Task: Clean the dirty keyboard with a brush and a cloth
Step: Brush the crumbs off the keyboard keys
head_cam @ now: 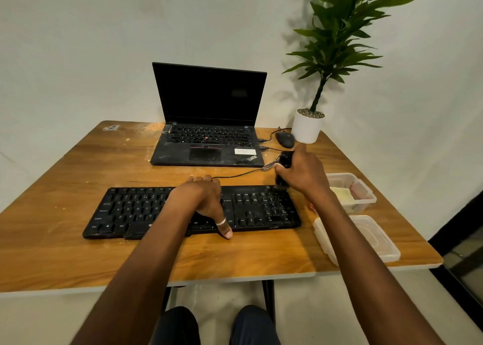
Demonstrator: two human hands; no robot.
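Observation:
A black, dusty keyboard [136, 211] lies across the middle of the wooden table [78, 167]. My left hand [206, 201] grips it over its middle, fingers curled over the far edge and the ringed thumb at the near edge. My right hand [303, 173] holds a black brush [283, 171] upright, its bristles touching the keyboard's far right corner by the number pad. A yellow cloth [341, 195] lies in a clear plastic box [366, 201] at the right.
An open black laptop [209, 125] stands behind the keyboard, with a black mouse [285, 138] and a potted plant [307, 129] to its right. The box's clear lid [371, 240] lies near the table's right front corner. A cable runs from keyboard to laptop.

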